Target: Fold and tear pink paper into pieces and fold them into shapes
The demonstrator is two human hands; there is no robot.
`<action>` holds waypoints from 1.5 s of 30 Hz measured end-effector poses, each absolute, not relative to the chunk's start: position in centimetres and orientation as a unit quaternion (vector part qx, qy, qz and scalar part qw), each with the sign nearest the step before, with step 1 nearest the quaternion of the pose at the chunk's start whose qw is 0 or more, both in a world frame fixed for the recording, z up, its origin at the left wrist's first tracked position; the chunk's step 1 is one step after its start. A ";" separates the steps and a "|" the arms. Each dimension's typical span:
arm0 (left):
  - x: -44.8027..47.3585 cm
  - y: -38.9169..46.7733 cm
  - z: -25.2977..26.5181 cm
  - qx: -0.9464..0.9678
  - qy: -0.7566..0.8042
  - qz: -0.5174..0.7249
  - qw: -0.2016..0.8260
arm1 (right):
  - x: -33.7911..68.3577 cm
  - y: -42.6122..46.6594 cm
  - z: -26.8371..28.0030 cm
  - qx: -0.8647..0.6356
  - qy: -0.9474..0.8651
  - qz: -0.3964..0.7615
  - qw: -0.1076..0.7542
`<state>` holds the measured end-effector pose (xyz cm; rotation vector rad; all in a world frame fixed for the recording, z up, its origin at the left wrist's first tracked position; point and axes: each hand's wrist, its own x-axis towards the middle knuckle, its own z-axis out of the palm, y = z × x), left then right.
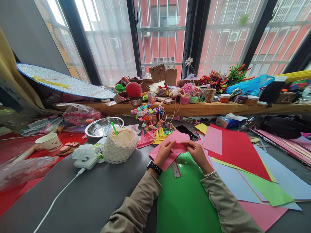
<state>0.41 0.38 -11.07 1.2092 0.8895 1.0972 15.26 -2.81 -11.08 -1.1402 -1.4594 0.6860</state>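
Both my hands pinch a small piece of pink paper (179, 148) above the green mat (187, 197). My left hand (165, 152), with a dark watch at the wrist, grips its left edge. On the opposite side my right hand (196, 154), with a beaded bracelet, holds the right edge between thumb and fingers. Larger pink paper (157, 152) lies beneath and around my left hand. A ruler (176, 169) rests on the mat just below the held piece. Scissors handles (168, 132) show behind, beside yellow paper strips (159, 136).
Coloured sheets, including red paper (239, 152), spread on the right. To the left stand a coconut in white foam net (120, 145), a metal bowl (104, 126), a paper cup (49, 141) and a white cable (59, 197). Crafts and a red balloon (133, 89) line the sill.
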 end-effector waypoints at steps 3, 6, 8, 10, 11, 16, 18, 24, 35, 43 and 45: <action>0.5 0.6 -11.3 0.518 0.388 0.467 0.603 | 15.2 -2.8 -11.0 -0.475 -0.628 0.280 0.549; 0.5 0.7 -11.5 0.518 0.384 0.462 0.609 | 15.2 -2.9 -11.0 -0.473 -0.633 0.274 0.548; 0.4 0.7 -11.6 0.521 0.380 0.460 0.610 | 15.3 -2.9 -11.0 -0.473 -0.634 0.273 0.547; 0.4 0.7 -11.6 0.525 0.377 0.458 0.610 | 15.3 -2.9 -11.0 -0.475 -0.634 0.273 0.546; 0.3 0.7 -11.7 0.527 0.375 0.458 0.610 | 15.3 -2.9 -11.0 -0.476 -0.633 0.274 0.545; 0.2 0.8 -11.8 0.535 0.366 0.461 0.605 | 15.2 -2.8 -11.1 -0.497 -0.613 0.291 0.541; 0.2 0.8 -11.8 0.539 0.361 0.463 0.604 | 15.2 -2.7 -11.1 -0.507 -0.600 0.301 0.541; 0.2 0.5 -11.5 0.547 0.348 0.463 0.605 | 15.3 -2.3 -11.8 -0.516 -0.572 0.354 0.531; 0.1 0.3 -11.1 0.546 0.359 0.480 0.586 | 15.3 -2.4 -11.7 -0.503 -0.530 0.402 0.552; -0.1 0.5 -11.2 0.557 0.337 0.492 0.578 | 15.3 -2.2 -11.9 -0.506 -0.489 0.426 0.569; -0.1 0.5 -11.3 0.558 0.337 0.491 0.578 | 15.3 -2.3 -11.9 -0.504 -0.481 0.435 0.570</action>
